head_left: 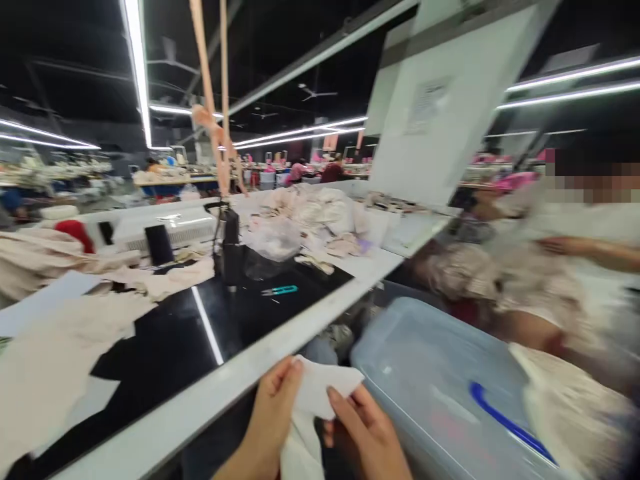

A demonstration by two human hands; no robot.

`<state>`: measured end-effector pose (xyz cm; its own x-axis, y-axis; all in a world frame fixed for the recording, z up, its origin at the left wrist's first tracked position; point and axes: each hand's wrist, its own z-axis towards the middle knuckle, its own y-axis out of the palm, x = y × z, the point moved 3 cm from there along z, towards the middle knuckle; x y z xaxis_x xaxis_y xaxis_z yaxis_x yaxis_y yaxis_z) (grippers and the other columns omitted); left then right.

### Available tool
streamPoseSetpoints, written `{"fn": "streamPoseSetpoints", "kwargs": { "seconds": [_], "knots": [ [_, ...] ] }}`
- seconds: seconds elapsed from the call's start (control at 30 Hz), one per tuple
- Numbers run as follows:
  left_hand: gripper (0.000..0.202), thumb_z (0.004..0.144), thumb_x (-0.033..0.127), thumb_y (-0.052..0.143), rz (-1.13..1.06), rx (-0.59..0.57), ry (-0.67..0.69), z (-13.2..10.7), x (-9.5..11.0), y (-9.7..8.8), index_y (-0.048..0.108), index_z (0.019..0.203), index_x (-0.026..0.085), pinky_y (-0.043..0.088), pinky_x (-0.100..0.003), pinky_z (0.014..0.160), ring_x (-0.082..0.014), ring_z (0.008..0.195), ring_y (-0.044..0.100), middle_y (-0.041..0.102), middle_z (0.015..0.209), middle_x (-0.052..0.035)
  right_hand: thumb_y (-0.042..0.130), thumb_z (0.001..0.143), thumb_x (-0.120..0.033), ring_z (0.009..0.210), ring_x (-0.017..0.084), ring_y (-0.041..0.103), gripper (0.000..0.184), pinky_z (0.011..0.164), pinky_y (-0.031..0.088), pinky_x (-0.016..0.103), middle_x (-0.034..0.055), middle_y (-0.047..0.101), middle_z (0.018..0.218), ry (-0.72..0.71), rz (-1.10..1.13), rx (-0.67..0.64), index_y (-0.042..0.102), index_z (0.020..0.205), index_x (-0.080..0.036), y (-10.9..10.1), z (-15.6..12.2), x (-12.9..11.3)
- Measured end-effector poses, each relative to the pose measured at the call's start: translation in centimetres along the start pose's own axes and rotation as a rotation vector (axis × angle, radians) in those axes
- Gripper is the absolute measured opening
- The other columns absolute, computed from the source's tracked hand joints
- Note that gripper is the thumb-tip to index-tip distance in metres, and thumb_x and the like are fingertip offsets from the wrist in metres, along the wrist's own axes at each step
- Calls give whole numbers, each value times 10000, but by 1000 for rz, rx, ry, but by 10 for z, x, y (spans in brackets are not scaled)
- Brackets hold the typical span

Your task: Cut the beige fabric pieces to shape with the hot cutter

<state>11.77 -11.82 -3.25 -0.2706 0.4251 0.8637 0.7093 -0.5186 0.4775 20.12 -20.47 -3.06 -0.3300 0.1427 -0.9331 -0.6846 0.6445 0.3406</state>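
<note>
A piece of white fabric (327,387) is stretched between my two hands, just in front of the table's white edge, with its lower part hanging down. My left hand (275,407) pinches the fabric's left side between thumb and fingers. On the other side, my right hand (363,427) grips the right end, thumb on top and fingers behind. Beyond them on the black tabletop (175,333) lie teal thread snips (280,291), touched by neither hand.
To the right stands a translucent bin (430,360) with a blue handle (510,421). Cream fabric pieces (85,347) cover the table's left side. A heap of cream cloth (320,210) and a plastic bag (274,237) lie at the back. A person (595,227) sits at the right.
</note>
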Motion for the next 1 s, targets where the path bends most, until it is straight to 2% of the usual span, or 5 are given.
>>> {"fn": "streamPoseSetpoints", "kwargs": {
  "seconds": [0.17,0.3,0.7,0.87,1.0],
  "knots": [
    [562,777,674,697,59,-80,-123,-6,3,10,684,974,149,453,-245,509,-177,536,615,644,584,-9,811,730,-538,544,94,509,529,492,458,217,-46,595,688,-20,11,-53,639,1107,-209,-2,-2,-13],
    [546,746,659,728,156,0,-114,-4,5,9,700,932,147,464,-234,555,-168,593,616,673,649,-12,756,786,-548,555,102,503,532,494,448,212,-45,597,657,-45,16,-58,595,1154,-200,-20,-2,-9],
    [578,600,602,842,351,339,-121,4,53,-21,724,971,175,449,-194,484,-119,508,554,639,616,41,769,729,-615,592,120,526,561,563,474,244,-26,630,745,60,-101,301,609,1099,-225,-138,-4,8],
    [571,619,562,844,410,440,-102,12,61,-29,716,1031,189,478,-204,479,-132,488,591,669,630,40,749,737,-637,588,125,531,528,562,469,257,-16,630,742,130,-108,235,639,1041,-220,-138,14,23],
    [561,618,479,867,412,550,-215,11,60,-39,704,1092,227,522,-234,485,-177,511,649,708,654,31,746,719,-664,572,130,524,513,520,443,257,-7,611,705,168,-52,162,672,935,-205,-127,26,36]
  ]
}}
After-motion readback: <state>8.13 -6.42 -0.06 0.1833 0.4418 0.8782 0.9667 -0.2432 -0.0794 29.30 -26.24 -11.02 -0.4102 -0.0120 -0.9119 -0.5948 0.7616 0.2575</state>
